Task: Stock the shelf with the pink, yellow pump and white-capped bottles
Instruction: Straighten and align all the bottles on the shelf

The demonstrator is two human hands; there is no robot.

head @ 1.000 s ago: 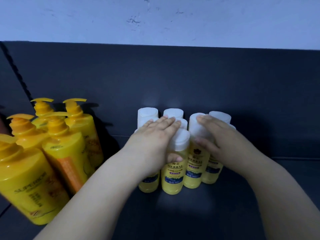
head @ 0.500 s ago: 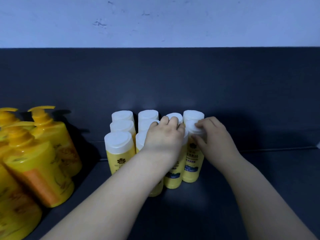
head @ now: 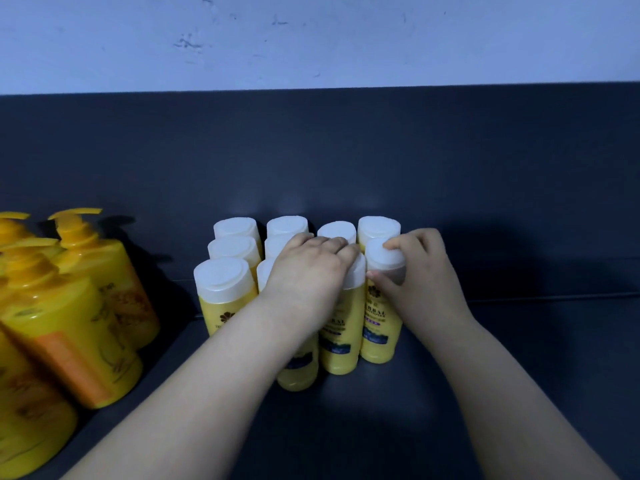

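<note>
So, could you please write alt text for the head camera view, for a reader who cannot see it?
Two bare hands reach into a cluster of white-capped bottles on a dark shelf: the left hand lies over the front caps, and the right hand pinches the front-right bottle by its cap. At left stand yellow pump bottles.

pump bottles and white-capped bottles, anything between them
Only bare dark shelf lies between the pump bottles and the white-capped bottles, in the head view.
</note>
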